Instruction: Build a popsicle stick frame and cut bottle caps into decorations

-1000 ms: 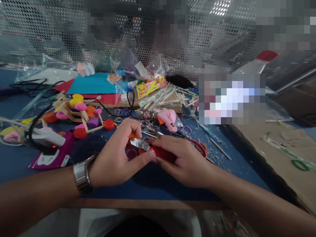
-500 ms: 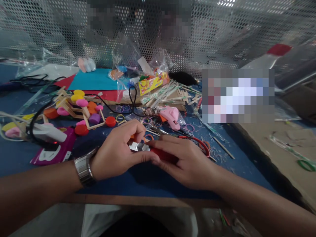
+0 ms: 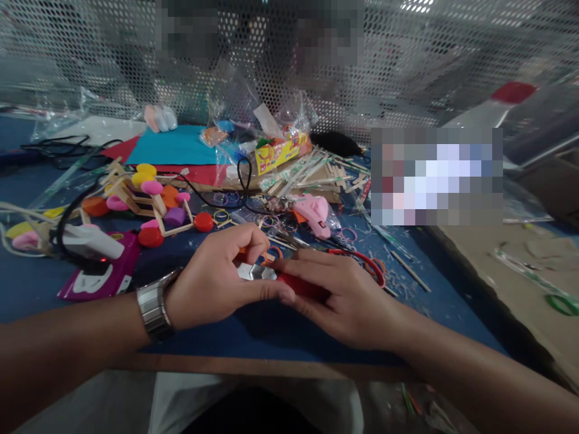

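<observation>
Both my hands meet near the front of the blue table (image 3: pixel 280 328). My right hand (image 3: pixel 348 295) is wrapped over the red handle of a metal tool (image 3: pixel 260 272), whose exact kind is hidden. At its silver end, my left hand (image 3: pixel 217 274) curls round with the thumb pressed along the near side. Something orange (image 3: pixel 243 254) shows under my left fingers; I cannot make out whether it is held. Just beyond my hands lie an orange ring (image 3: pixel 272 254) and red-handled scissors (image 3: pixel 371 265).
At left stand a stick frame with coloured clay lumps (image 3: pixel 174 216) and a purple packet (image 3: pixel 122 265) under a white plug. A pink glue gun (image 3: pixel 314 214), loose sticks (image 3: pixel 323 172) and a yellow box (image 3: pixel 283 154) lie behind. Cardboard (image 3: pixel 511 283) covers the right.
My hands keep nearly the same grip, with only a very slight shift. The whole view has moved a little.
</observation>
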Available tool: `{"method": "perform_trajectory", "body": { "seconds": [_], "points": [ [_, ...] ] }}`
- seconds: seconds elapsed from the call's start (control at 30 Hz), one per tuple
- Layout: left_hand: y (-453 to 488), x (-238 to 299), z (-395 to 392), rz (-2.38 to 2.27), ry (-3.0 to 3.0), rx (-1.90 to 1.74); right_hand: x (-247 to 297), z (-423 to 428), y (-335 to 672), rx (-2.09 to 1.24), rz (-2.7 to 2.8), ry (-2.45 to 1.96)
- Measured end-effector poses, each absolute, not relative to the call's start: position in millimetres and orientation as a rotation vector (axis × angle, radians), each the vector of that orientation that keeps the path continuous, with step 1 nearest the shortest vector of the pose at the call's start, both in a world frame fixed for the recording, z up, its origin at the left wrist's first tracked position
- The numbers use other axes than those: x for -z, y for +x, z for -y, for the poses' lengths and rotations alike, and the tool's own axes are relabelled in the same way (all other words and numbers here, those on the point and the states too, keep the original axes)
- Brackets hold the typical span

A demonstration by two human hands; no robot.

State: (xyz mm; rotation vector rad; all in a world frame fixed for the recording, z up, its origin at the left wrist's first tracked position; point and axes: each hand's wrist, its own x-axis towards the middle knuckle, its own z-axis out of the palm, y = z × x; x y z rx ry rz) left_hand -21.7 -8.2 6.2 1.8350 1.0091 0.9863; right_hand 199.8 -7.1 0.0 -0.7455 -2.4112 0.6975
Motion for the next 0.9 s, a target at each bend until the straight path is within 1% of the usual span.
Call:
{"method": "perform_trajectory", "body": {
  "seconds": [0.53,0.9],
  "points": [
    [-21.4,-11.2,12.6,-1.048,1.743,-0.924,-4.0,7.8,200.5,-0.723,2.401,-0.711],
    [-22.8,-6.8,8.2,-1.004,1.778,-0.985,0.1,6.3,203.4,-0.773,2.403,-0.757]
  ]
}}
